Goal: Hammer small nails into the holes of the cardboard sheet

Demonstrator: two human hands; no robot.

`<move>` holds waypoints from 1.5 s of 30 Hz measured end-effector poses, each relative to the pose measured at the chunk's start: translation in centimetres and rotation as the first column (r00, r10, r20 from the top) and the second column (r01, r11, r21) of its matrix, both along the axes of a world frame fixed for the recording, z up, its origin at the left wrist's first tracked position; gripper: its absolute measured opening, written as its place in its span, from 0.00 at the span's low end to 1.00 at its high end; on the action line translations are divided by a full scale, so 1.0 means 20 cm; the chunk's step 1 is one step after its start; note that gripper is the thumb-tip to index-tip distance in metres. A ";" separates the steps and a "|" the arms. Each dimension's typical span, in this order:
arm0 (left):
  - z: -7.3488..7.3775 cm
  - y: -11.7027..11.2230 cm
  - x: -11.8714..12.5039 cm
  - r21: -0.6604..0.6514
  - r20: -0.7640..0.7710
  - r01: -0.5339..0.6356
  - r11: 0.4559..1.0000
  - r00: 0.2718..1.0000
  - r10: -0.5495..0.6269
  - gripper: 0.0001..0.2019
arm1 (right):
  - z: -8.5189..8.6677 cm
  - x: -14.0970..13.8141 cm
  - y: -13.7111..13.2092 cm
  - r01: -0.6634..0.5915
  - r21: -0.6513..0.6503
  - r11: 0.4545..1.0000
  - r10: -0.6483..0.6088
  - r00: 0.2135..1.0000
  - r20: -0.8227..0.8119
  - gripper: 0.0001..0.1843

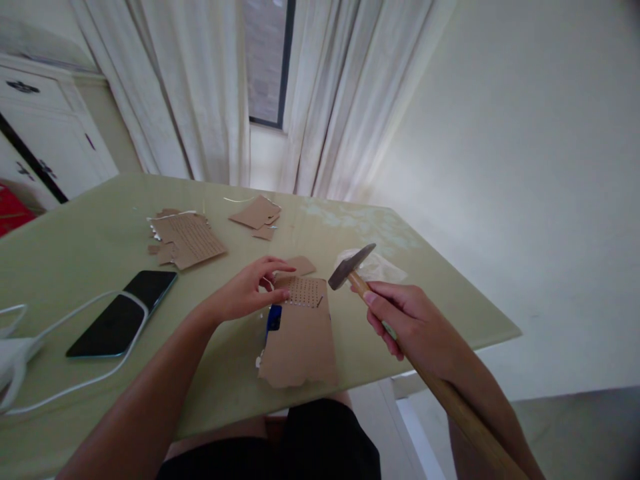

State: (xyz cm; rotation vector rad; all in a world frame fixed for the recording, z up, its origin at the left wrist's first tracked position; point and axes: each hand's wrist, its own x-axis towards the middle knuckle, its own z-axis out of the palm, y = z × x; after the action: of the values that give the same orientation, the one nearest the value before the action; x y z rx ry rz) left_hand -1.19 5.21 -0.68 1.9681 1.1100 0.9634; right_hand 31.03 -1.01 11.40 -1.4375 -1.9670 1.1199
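Observation:
My right hand (405, 317) is wrapped around the wooden handle of a hammer (353, 265), close below its metal head. The head hangs tilted, just right of a piece of brown cardboard (299, 343) at the table's front. Rows of small dark dots or holes mark the upper part of that cardboard, and a thin dark sliver, perhaps a nail, lies near its right side. My left hand (250, 287) is at the dotted area's left edge, thumb on or just over it and index finger stretched out above. Its other fingers curl partly out of sight. Something blue (273, 319) shows at the cardboard's left edge.
The pale green table (370, 360) also bears a smartphone (125, 313), a white cable (70, 383), a heap of torn cardboard (187, 240), smaller cardboard scraps (257, 212) and a clear plastic bag (383, 268). Curtains (200, 93) hang behind, and a wall (525, 167) stands right.

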 end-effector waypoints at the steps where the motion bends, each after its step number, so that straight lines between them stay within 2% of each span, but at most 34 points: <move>1: -0.01 0.00 0.00 0.003 -0.007 -0.006 1.000 1.000 0.006 0.26 | 0.02 0.00 -0.01 -0.016 -0.002 1.000 0.016 0.999 0.029 0.23; 6: 0.00 0.00 0.01 -0.030 -0.041 -0.004 1.000 0.999 0.003 0.24 | 0.06 -0.05 -0.05 -0.014 0.043 0.999 0.012 0.999 0.042 0.24; 13: 0.04 -0.02 0.02 -0.028 -0.010 0.003 1.000 1.000 -0.003 0.20 | -0.03 -0.10 -0.04 -0.092 -0.020 0.996 0.093 0.987 0.127 0.22; 19: 0.04 -0.01 0.02 -0.011 -0.008 0.000 1.000 1.000 0.000 0.20 | -0.02 -0.08 -0.03 -0.032 0.026 0.999 0.031 0.998 0.062 0.24; 23: 0.03 -0.02 0.01 -0.006 -0.009 -0.006 1.000 1.000 0.006 0.20 | -0.07 -0.10 -0.03 -0.111 -0.034 0.993 0.115 0.983 0.140 0.22; 26: 0.02 -0.01 0.01 -0.030 -0.005 -0.022 0.999 1.000 0.022 0.21 | -0.11 -0.09 0.00 -0.094 -0.045 0.995 0.098 0.992 0.085 0.23; 29: 0.00 0.00 0.02 -0.085 0.023 -0.074 0.994 0.997 0.076 0.22 | -0.18 -0.10 0.11 -0.041 -0.018 0.999 0.038 0.991 -0.128 0.23; 32: -0.02 0.02 0.04 -0.146 0.102 -0.148 0.978 0.981 0.163 0.26 | -0.29 -0.18 0.33 0.046 0.000 0.999 -0.043 0.916 -0.399 0.19; 35: -0.05 0.03 0.06 -0.213 0.192 -0.209 0.954 0.949 0.250 0.32 | -0.43 -0.30 0.58 0.128 -0.126 0.984 -0.175 0.832 -0.526 0.21; 36: -0.05 0.03 0.06 -0.239 0.215 -0.222 0.945 0.937 0.274 0.33 | -0.48 -0.32 0.65 0.137 -0.202 0.970 -0.228 0.803 -0.550 0.20; 38: -0.08 0.03 0.07 -0.291 0.248 -0.232 0.928 0.919 0.307 0.34 | -0.56 -0.36 0.75 0.121 -0.263 0.957 -0.255 0.781 -0.570 0.20; 42: -0.11 0.00 0.11 -0.402 0.310 -0.205 0.892 0.886 0.344 0.31 | -0.67 -0.33 0.80 0.071 -0.368 0.927 -0.297 0.739 -0.605 0.21; 45: -0.10 -0.03 0.17 -0.514 0.418 -0.162 0.842 0.810 0.411 0.30 | -0.71 -0.29 0.79 0.029 -0.442 0.896 -0.330 0.709 -0.623 0.23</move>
State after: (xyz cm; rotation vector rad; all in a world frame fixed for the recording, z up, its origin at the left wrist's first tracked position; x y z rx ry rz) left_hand 2.12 4.66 -2.77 1.0754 1.2036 1.1740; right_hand 25.22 14.70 -2.90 -1.1083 -1.0731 1.7236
